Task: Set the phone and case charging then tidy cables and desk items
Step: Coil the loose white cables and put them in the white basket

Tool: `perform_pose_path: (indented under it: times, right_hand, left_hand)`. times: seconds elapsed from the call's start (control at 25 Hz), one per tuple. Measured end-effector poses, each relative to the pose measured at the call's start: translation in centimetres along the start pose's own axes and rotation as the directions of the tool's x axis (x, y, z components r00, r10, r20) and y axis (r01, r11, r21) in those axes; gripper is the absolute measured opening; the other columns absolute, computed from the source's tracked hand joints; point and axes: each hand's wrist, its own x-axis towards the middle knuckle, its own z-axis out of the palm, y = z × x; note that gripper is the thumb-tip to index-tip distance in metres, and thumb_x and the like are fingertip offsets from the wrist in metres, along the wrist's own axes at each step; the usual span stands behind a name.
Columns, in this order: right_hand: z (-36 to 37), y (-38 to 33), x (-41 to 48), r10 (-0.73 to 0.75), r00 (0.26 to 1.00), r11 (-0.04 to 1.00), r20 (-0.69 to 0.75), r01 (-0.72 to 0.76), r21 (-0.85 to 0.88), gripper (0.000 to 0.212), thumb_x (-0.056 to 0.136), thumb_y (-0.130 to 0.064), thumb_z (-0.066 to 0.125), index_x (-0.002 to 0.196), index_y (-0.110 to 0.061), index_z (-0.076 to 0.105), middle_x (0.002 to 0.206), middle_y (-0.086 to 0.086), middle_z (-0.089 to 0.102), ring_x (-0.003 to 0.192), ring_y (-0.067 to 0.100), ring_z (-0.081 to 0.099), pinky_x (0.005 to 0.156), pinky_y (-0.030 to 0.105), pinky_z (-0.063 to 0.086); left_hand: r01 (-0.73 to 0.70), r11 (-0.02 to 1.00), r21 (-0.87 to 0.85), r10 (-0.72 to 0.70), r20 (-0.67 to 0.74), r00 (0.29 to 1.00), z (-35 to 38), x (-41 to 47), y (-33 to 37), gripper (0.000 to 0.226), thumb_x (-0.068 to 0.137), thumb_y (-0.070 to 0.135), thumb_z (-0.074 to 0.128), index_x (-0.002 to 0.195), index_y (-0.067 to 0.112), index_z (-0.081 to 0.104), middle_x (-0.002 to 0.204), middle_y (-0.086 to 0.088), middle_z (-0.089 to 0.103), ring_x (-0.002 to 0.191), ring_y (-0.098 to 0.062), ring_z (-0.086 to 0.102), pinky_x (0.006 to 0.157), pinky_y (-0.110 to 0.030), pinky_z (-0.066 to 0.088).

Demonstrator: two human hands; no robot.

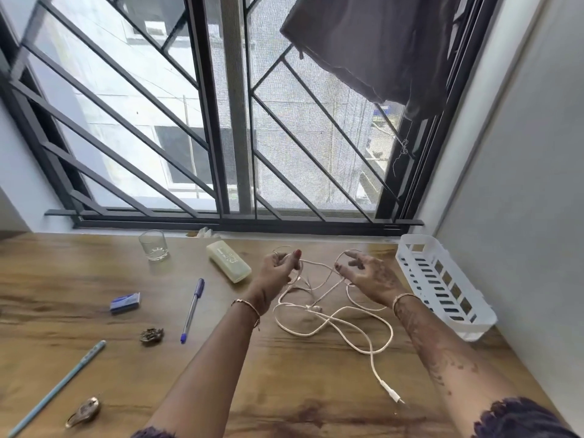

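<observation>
1. Left hand [279, 267]: fingers curled, pinching white cable [331, 314] loop, raised above desk [284, 390].
2. Right hand [363, 271]: half-open, cable looped over fingers.
3. Cable slack lies mid-desk; plug [392, 392] near right.

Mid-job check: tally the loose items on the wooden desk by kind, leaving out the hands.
Pens: 2, a blue ballpoint pen and a light blue pen
Metal hair clips: 2
White cable tangle: 1
Clear drinking glass: 1
Pale yellow plastic case: 1
Small blue box: 1
White slotted plastic basket: 1
Total: 9
</observation>
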Motion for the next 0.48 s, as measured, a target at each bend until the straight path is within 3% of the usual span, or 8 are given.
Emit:
perform_pose_path:
  times: [0.12,0.2,0.32,0.48]
  right_hand:
    - [0.1,0.5,0.0,0.026,0.999,0.997,-0.024,-0.024,0.077,0.035,0.09,-0.058,0.045,0.102,-0.034,0.067,0.104,-0.007,0.071,0.102,0.017,0.062,0.091,0.035,0.047]
    - [0.4,0.7,0.2,0.037,0.998,0.988,-0.042,-0.03,0.154,0.04,0.094,-0.055,0.038,0.087,-0.031,0.07,0.093,-0.008,0.073,0.094,0.018,0.065,0.088,0.037,0.048]
    - [0.7,0.3,0.7,0.06,0.996,0.929,-0.07,-0.03,0.37,0.044,0.098,-0.046,0.038,0.087,-0.022,0.072,0.086,-0.005,0.074,0.085,0.014,0.067,0.084,0.035,0.049]
    - [-0.3,-1.3,-0.1,0.062,0.994,0.813,-0.087,0.0,0.582,0.026,0.097,-0.027,0.051,0.083,-0.012,0.067,0.071,0.004,0.065,0.064,0.01,0.057,0.063,0.019,0.046]
  left_hand:
    - [0.049,0.994,-0.096,-0.056,-0.066,0.996,-0.1,-0.1,0.3,0.033,0.093,0.03,0.055,0.064,0.015,0.056,0.05,0.013,0.048,0.05,-0.003,0.042,0.048,-0.011,0.039]
    - [0.059,0.993,-0.104,-0.068,-0.083,0.994,-0.1,-0.2,0.3,0.032,0.093,0.031,0.056,0.065,0.015,0.056,0.05,0.012,0.046,0.051,-0.005,0.041,0.048,-0.012,0.04]
    - [0.074,0.987,-0.14,-0.088,-0.096,0.991,0.0,-0.2,0.6,0.031,0.092,0.034,0.058,0.067,0.015,0.056,0.052,0.012,0.045,0.053,-0.006,0.042,0.05,-0.014,0.041]
    - [0.081,0.978,-0.192,-0.108,-0.138,0.985,0.0,-0.2,0.9,0.031,0.091,0.034,0.059,0.067,0.015,0.056,0.047,0.014,0.043,0.049,-0.006,0.04,0.052,-0.018,0.042]
